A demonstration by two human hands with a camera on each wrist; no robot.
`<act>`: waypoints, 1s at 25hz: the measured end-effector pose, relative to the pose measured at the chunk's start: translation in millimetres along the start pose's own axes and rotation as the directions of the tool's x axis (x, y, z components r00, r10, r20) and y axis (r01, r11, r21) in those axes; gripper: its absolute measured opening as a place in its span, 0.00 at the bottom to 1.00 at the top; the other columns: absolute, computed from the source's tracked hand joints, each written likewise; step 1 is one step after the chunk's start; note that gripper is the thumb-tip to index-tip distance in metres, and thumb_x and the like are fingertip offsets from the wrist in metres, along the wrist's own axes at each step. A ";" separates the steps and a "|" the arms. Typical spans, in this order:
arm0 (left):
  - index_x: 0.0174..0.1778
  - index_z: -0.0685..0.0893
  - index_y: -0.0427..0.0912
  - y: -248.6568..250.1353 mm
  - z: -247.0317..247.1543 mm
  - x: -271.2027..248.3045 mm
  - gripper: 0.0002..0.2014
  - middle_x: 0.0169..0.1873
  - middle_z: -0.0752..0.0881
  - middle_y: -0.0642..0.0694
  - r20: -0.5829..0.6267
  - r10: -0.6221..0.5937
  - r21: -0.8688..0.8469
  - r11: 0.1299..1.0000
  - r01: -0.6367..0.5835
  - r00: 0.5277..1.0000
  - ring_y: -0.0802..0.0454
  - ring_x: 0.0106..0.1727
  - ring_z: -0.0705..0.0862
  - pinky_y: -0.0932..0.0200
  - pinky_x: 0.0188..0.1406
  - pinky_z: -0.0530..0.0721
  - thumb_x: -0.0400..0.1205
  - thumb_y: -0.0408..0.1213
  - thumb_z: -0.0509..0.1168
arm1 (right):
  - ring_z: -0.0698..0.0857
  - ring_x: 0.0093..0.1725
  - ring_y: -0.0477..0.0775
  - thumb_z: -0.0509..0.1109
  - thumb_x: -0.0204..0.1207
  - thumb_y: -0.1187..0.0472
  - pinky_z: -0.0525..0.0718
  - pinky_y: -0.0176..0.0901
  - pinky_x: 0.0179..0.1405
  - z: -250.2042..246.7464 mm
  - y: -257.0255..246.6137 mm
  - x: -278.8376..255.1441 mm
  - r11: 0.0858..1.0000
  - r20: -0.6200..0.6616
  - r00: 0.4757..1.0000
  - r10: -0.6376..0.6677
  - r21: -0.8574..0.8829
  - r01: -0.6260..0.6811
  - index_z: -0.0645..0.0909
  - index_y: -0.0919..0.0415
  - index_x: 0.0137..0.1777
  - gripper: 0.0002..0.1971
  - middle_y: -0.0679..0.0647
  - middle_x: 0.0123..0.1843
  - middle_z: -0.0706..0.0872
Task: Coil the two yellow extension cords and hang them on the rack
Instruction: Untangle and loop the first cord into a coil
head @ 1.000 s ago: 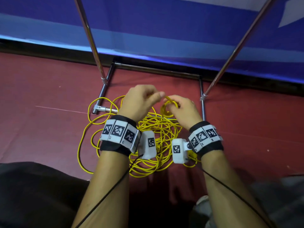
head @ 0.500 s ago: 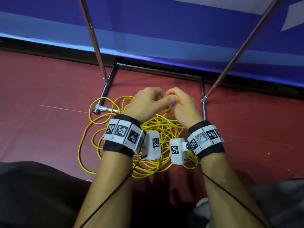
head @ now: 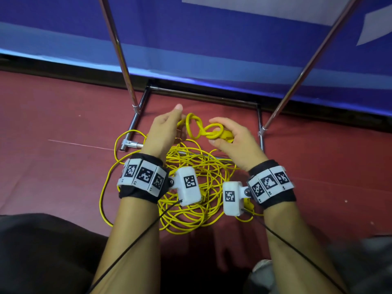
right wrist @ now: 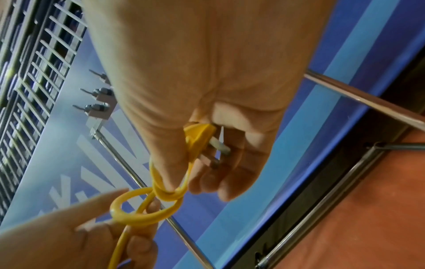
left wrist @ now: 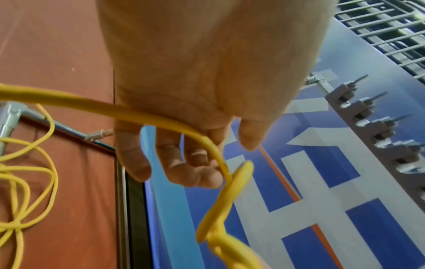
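A tangled pile of thin yellow extension cord [head: 191, 187] lies on the red floor inside the rack's base. Above it I hold one cord end, twisted into a loose knot of loops [head: 201, 128], between both hands. My left hand [head: 178, 122] grips the cord just left of the loops, index finger straight; the cord [left wrist: 138, 112] runs under its curled fingers. My right hand [head: 218, 134] holds the yellow plug [right wrist: 200, 134], prongs toward the palm, and its thumb presses the knot [right wrist: 170, 194].
The metal rack has two slanting poles [head: 118, 49] [head: 307, 60] and a floor frame [head: 203, 96] right behind my hands. A row of hooks [left wrist: 368, 118] sits high on it. A blue banner wall [head: 212, 39] stands behind. My dark-clad knee [head: 42, 251] is at the lower left.
My hands, which were pressed together over the cord end, have drawn apart and lifted slightly. The knotted loops now show between them.
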State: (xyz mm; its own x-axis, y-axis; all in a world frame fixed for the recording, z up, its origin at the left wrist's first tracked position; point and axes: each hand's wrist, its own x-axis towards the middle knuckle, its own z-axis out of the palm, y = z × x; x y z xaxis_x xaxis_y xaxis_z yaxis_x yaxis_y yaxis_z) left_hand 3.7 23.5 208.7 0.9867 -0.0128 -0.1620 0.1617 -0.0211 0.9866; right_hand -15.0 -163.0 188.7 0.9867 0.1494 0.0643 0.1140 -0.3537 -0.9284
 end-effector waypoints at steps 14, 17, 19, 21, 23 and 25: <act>0.57 0.83 0.46 -5.7 10.8 -3.4 0.10 0.47 0.85 0.46 0.281 0.234 0.349 0.879 -0.326 0.931 0.64 0.33 0.83 0.66 0.27 0.83 0.81 0.36 0.72 | 0.84 0.43 0.44 0.69 0.77 0.70 0.83 0.35 0.46 -0.1 -8.1 1.4 0.916 -0.115 0.993 0.001 0.399 0.045 0.78 0.65 0.61 0.14 0.58 0.50 0.81; 0.44 0.84 0.46 -3.8 17.2 -6.1 0.04 0.30 0.87 0.52 0.221 0.288 0.302 0.888 -0.346 0.932 0.61 0.27 0.85 0.63 0.25 0.83 0.83 0.33 0.70 | 0.84 0.48 0.45 0.69 0.77 0.65 0.82 0.35 0.51 4.9 -10.9 3.7 0.918 -0.101 0.995 -0.009 0.394 0.048 0.76 0.62 0.68 0.19 0.63 0.60 0.79; 0.40 0.85 0.45 -4.8 18.9 -4.5 0.06 0.26 0.86 0.51 0.145 0.317 0.294 0.891 -0.347 0.937 0.55 0.27 0.86 0.58 0.28 0.86 0.83 0.34 0.71 | 0.84 0.51 0.48 0.70 0.79 0.69 0.81 0.34 0.52 8.3 -12.0 3.3 0.933 -0.045 0.999 0.014 0.361 0.003 0.72 0.63 0.71 0.21 0.64 0.58 0.82; 0.40 0.85 0.44 -3.3 18.8 -4.8 0.05 0.26 0.85 0.49 0.142 0.308 0.252 0.908 -0.335 0.941 0.55 0.25 0.86 0.55 0.26 0.87 0.82 0.33 0.72 | 0.84 0.57 0.52 0.69 0.79 0.69 0.82 0.35 0.57 8.8 -9.3 2.8 0.954 -0.037 0.999 0.034 0.298 -0.022 0.73 0.64 0.72 0.22 0.64 0.60 0.84; 0.41 0.84 0.47 -3.0 19.0 -4.2 0.06 0.26 0.83 0.52 0.132 0.300 0.204 0.924 -0.322 0.945 0.53 0.23 0.85 0.49 0.25 0.88 0.80 0.34 0.73 | 0.84 0.61 0.55 0.71 0.78 0.64 0.81 0.38 0.63 6.8 -9.0 1.7 0.955 -0.041 0.998 0.041 0.294 -0.027 0.75 0.62 0.71 0.21 0.63 0.63 0.85; 0.46 0.83 0.48 -5.1 19.2 -3.7 0.06 0.31 0.84 0.55 0.135 0.282 0.131 0.945 -0.299 0.950 0.52 0.23 0.81 0.41 0.26 0.88 0.78 0.37 0.74 | 0.86 0.60 0.53 0.72 0.75 0.59 0.81 0.39 0.62 4.2 -11.6 0.5 0.952 -0.038 0.998 0.041 0.304 -0.028 0.79 0.60 0.67 0.20 0.61 0.61 0.87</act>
State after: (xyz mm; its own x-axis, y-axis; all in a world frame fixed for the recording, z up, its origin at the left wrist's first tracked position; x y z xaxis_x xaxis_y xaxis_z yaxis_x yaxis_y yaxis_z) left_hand -1.1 4.5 203.9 0.9807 -0.1527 0.1219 -0.1445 -0.1471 0.9785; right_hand -16.3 -155.0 197.9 0.9942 0.0997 0.0397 0.0459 -0.0606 -0.9971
